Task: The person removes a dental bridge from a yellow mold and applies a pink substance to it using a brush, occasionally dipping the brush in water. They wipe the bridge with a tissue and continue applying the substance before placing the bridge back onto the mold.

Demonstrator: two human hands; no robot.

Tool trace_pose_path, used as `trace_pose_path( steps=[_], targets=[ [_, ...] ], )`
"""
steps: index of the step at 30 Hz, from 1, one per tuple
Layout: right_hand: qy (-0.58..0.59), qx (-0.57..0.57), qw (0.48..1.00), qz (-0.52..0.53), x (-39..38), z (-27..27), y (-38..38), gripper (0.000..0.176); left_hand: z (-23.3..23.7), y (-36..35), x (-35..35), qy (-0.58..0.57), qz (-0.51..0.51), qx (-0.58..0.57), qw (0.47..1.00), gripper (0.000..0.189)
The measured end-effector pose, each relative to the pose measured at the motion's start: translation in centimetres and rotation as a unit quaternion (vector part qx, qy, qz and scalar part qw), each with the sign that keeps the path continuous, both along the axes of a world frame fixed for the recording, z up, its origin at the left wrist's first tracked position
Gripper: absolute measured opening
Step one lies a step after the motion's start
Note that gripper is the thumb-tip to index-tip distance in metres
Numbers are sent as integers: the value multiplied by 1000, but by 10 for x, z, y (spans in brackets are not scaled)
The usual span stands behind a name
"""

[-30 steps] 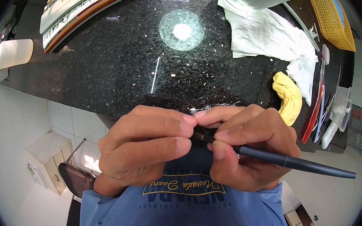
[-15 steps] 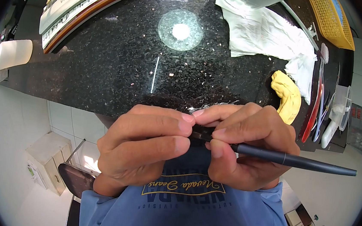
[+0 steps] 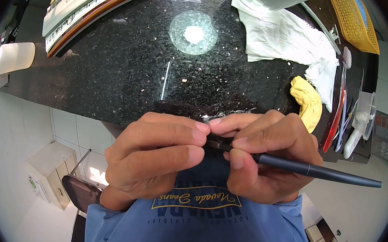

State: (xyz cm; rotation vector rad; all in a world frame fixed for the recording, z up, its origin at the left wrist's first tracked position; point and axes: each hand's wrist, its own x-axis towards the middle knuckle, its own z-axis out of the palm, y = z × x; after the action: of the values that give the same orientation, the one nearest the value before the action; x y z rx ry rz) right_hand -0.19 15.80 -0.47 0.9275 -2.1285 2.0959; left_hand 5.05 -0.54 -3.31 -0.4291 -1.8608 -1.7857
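Observation:
In my right hand (image 3: 274,155) is a small brush, its slim dark handle (image 3: 319,170) pointing out to the right. Thumb and fingers pinch the brush close to its head, whose brownish tip (image 3: 214,144) reaches toward my other hand. My left hand (image 3: 156,152) is closed in a pinch, thumb against fingertips. Whatever it grips is hidden or too small to make out. The tips of both hands almost meet in front of the blue shirt, just off the counter's near edge. A yellow putty-like lump (image 3: 307,103) lies beyond my right hand.
The dark speckled counter (image 3: 129,69) bears a round glass slab (image 3: 193,32), a white cloth (image 3: 280,34) and a white bottle (image 3: 15,58). A tooth shade guide box (image 3: 77,0) stands far left. Red-handled and other tools (image 3: 337,119) line the right, below a yellow basket (image 3: 357,24).
My right hand and the brush have shifted slightly right, drawing the brush tip a little away from the left fingertips. My left hand stays almost still.

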Motion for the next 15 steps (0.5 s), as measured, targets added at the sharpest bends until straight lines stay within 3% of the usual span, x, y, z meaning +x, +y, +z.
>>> trace_pose_path(
  steps=[11,14,15],
  targets=[
    [8,-23,1000,-18,4,-4,0,15,2,1,1,-3,6,3,1000,18],
    [33,-60,997,-24,2,-2,5,18,8,0,4,-49,18,15,999,20],
    [41,-27,999,-21,3,2,9,20,8,1,4,-78,20,79,994,20]
  ],
)
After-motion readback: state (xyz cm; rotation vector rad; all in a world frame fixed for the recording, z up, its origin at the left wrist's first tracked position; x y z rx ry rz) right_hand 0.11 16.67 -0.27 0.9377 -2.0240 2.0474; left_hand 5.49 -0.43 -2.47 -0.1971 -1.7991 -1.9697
